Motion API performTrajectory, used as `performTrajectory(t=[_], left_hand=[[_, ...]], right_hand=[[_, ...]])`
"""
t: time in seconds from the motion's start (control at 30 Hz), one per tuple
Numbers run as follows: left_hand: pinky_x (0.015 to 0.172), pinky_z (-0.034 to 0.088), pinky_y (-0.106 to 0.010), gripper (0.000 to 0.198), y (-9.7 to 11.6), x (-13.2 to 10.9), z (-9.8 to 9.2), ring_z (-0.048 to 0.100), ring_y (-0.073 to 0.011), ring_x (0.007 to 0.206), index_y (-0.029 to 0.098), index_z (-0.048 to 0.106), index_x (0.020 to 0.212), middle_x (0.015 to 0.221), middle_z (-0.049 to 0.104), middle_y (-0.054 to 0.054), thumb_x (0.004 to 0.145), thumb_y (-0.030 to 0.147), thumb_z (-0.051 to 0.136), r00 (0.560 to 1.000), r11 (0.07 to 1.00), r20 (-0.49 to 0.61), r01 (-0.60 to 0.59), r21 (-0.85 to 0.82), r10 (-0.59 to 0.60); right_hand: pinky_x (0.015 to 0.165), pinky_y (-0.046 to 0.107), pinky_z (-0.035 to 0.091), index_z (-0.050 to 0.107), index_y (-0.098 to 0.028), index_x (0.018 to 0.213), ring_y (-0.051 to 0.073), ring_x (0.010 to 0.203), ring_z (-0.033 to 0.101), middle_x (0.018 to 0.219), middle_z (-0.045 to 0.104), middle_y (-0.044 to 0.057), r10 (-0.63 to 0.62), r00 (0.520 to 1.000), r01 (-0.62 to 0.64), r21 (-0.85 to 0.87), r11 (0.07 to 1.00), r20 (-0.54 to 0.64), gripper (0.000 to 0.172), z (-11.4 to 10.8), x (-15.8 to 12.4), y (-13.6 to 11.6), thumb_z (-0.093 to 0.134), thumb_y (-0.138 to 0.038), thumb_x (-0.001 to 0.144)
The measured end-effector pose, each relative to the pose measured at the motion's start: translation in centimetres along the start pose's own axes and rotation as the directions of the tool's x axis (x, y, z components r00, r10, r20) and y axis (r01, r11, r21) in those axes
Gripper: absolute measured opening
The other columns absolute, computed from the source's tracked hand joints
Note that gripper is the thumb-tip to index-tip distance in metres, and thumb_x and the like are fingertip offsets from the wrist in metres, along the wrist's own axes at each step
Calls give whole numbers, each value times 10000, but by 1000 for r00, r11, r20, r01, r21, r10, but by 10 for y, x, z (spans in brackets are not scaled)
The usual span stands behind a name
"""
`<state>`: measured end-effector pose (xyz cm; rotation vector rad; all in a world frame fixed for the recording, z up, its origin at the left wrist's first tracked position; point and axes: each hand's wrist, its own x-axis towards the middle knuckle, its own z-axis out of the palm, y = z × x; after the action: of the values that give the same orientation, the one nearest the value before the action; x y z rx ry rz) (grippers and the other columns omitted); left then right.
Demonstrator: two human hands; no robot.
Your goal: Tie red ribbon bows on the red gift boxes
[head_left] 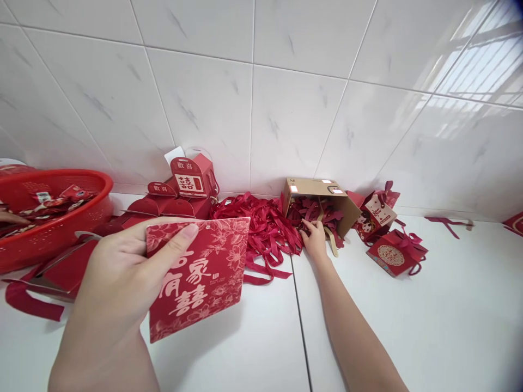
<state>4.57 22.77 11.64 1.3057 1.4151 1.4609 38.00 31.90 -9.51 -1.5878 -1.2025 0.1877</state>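
My left hand (134, 267) is closed on a flat red square card (220, 267) with white Chinese characters and pale flowers. The thumb lies across its face; the fingers behind are hidden. Farther right, my right hand (315, 242) reaches to the mouth of a cardboard box (349, 209) lying on its side. Its fingers are apart, their tips at the dark red cut-out pieces (312, 209) inside. A tan strip (332, 242) hangs out of the box beside this hand. A heap of red ribbons (265, 223) lies just left of the box.
Red gift boxes (190, 179) stand against the tiled wall. At the left is a red plastic basket (96, 188) of small packets, with part of another person's hand (14, 218) in it. Decorated boxes with bows (394, 253) sit to the right on the white table (449, 310).
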Motion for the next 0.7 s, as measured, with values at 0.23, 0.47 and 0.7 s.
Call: performTrajectory(t=[0.23, 0.47, 0.7], left_hand=[[484, 560, -212, 351, -3, 3, 0, 673, -181, 598, 183, 732, 814, 718, 736, -34, 558, 416, 793, 1000, 999, -16, -19, 30, 19], [531, 557, -206, 234, 8, -7, -3, 675, -174, 641, 196, 734, 828, 733, 747, -11, 636, 326, 764, 998, 998, 58, -43, 55, 40], [820, 552, -272, 112, 18, -30, 3, 663, -209, 988, 272, 742, 753, 1050, 721, -28, 796, 301, 643, 773, 898, 530, -438, 51, 347]], right_hand=[[867, 414, 499, 669, -149, 940, 200, 897, 627, 976, 653, 80, 30, 999, -29, 21, 999, -38, 216, -8, 7, -6, 621, -335, 841], [654, 336, 546, 679, -117, 958, 194, 693, 655, 787, 694, 95, 128, 990, -109, 238, 965, -67, 348, -46, 13, -62, 655, -383, 734], [698, 307, 553, 686, -190, 907, 167, 801, 662, 934, 709, 70, -129, 989, 85, 450, 889, 69, 194, -95, -31, -152, 669, -346, 793]])
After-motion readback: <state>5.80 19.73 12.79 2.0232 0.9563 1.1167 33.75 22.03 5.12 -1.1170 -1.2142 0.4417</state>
